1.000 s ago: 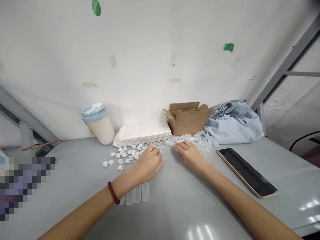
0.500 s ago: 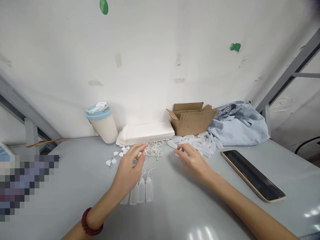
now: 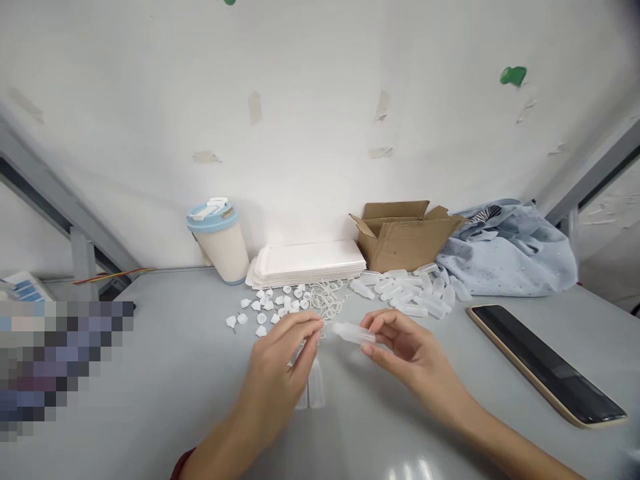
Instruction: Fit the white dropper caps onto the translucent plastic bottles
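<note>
My right hand [image 3: 413,350] pinches a small translucent plastic bottle [image 3: 354,333] by its base, with the neck pointing left. My left hand [image 3: 275,373] is closed in a pinch just off that neck; a pale thin bit shows at its fingertips, too small to make out. Below the left fingers lie several similar bottles [image 3: 316,387], partly hidden by that hand. Behind the hands are a tangle of thin white tubes [image 3: 327,300] and a scatter of small white caps [image 3: 261,318]. Farther right lies a heap of loose translucent bottles [image 3: 411,293].
A stack of flat white boxes or sleeves [image 3: 310,262] lies against the wall, between a blue-lidded cup [image 3: 223,250] and an open cardboard box [image 3: 413,243]. Light blue cloth [image 3: 515,260] is bundled at right. A phone [image 3: 545,363] lies on the grey table [image 3: 165,360].
My right hand has come back from the bottle heap with one bottle. My left hand has moved to meet its neck, its fingers now pinched. The view has shifted left.
</note>
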`<state>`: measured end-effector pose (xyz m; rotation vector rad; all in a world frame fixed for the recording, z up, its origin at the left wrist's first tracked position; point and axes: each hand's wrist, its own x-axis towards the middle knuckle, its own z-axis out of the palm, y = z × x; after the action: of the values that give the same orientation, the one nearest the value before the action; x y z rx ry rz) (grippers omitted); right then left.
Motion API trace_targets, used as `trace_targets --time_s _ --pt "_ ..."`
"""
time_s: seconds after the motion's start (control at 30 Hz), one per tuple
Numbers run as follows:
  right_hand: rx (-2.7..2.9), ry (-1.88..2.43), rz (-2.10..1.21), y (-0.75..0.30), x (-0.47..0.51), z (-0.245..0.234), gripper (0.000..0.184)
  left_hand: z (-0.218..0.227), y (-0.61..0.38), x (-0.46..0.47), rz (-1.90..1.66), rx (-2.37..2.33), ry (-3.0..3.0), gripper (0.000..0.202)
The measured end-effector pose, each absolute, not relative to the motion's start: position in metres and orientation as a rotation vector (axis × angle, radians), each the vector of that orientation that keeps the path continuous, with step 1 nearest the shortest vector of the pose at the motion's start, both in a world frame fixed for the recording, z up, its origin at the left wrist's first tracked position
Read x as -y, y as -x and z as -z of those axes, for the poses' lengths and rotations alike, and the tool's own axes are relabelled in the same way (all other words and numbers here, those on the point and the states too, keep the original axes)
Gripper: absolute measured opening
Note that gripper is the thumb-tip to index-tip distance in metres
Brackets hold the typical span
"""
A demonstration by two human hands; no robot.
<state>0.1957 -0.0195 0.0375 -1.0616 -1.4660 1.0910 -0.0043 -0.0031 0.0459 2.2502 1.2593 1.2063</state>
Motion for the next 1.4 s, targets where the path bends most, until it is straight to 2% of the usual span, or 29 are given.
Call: trace_targets --time_s 0.1,0.33,0.57,0.7,0.87,1.1,1.27,1.4 --pt "1.332 1.021 -1.356 -0.193 0.022 -0.043 0.018 -0.050 0.000 0.010 -1.274 -1.223 -2.184 0.016" --pt "1.286 0.962 -1.526 -0.191 0.021 -0.039 0.020 -0.054 -0.003 0.021 -1.231 -1.304 -2.067 0.012" --pt "1.272 0.943 -1.641 -0.189 0.023 -0.033 0.023 -0.049 -0.008 0.020 -1.509 -1.118 -2.377 0.019" --pt "1.268 0.938 -1.659 -0.190 0.023 -0.033 0.022 -0.040 -0.008 0.019 -1.606 -0.954 -2.514 0.029" --pt "1.267 0.898 -1.658 -0.191 0.024 -0.034 0.021 -0.031 -0.006 0.022 -1.483 -0.868 -2.745 0.039" --pt "1.245 0.816 -1.640 -0.190 0.025 -0.031 0.044 -0.033 -0.007 0.022 -1.376 -0.829 -2.907 0.037" --pt "1.249 0.789 -1.637 -0.189 0.026 -0.031 0.040 -0.033 -0.008 0.023 -1.338 -0.801 -2.948 0.036" --pt "1.207 0.799 -1.629 -0.189 0.025 -0.032 0.034 -0.033 -0.010 0.026 -1.157 -0.854 -3.022 0.039"
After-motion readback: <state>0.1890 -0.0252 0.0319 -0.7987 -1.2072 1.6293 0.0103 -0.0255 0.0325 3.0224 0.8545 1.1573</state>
